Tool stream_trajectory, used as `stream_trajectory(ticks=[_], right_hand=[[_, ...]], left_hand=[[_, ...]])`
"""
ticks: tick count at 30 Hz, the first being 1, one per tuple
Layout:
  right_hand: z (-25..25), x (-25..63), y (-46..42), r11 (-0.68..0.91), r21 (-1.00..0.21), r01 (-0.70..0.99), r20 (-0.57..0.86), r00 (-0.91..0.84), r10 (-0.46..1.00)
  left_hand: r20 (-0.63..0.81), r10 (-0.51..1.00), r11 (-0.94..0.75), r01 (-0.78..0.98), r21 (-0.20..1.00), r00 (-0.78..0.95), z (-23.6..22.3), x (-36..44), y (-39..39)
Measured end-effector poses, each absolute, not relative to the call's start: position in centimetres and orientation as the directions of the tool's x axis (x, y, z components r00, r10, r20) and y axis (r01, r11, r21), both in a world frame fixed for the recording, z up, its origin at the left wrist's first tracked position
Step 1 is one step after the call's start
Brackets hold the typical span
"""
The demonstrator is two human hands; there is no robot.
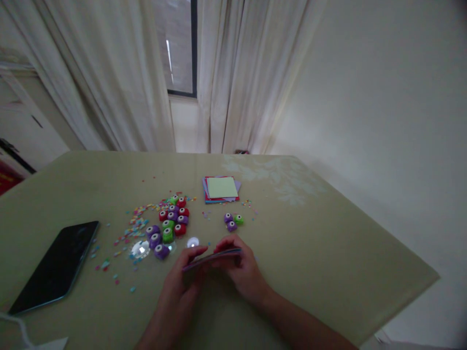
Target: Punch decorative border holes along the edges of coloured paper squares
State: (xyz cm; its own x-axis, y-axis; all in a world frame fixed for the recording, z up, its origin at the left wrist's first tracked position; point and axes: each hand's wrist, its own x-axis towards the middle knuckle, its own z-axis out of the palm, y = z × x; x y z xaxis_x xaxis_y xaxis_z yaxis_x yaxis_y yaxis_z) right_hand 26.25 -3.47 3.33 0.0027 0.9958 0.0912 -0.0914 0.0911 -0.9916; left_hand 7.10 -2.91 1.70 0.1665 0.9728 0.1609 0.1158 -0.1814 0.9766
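Note:
Near the front of the table, a thin stack of coloured paper (212, 258) is held almost edge-on between both hands. My left hand (182, 286) grips its left end, and my right hand (245, 270) is closed round the right end. Pink-purple and bluish edges show; the paper's faces are mostly hidden. Just beyond my hands sit a small group of purple and green beads with eye patterns (231, 226) and a clear round disc (193, 242). Farther back lies a pile of square coloured papers (222, 187), pale green on top.
Several red, green and purple eye-patterned beads (168, 235) cluster left of centre, beside a shiny clear disc (140, 249). Tiny coloured confetti pieces (136, 223) are scattered around them. A dark tablet (56, 267) lies at the left. The table's right edge (401, 305) runs near a white wall.

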Motion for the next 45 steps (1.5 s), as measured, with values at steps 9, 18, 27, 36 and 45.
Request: stream_trajectory(ticks=[9,18,27,36,45], right_hand=[[3.0,26.3,-2.6,-0.012,-0.989,-0.144,-0.005,-0.052,0.999],[2.5,27.7,-3.1,-0.239,-0.882,-0.406,-0.181,-0.176,0.968],[2.5,26.4,-3.9,-0.301,-0.845,-0.442,-0.187,-0.284,0.94],[2.4,25.6,-4.3,-0.352,-0.831,-0.431,-0.241,-0.291,0.926],[2.8,25.7,-4.4,-0.359,-0.841,-0.404,-0.262,-0.276,0.925]], left_hand=[[0.025,0.969,-0.062,0.141,0.988,0.247,1.2,6.4,-3.0],[-0.082,0.977,0.083,0.004,0.997,0.195,2.2,4.9,-4.1],[-0.234,0.874,0.372,-0.277,0.886,0.426,1.9,5.8,-3.8],[-0.258,0.855,0.431,-0.34,0.836,0.45,-0.1,6.2,-4.7],[-0.249,0.824,0.443,-0.305,0.843,0.509,1.9,6.0,-4.3]])
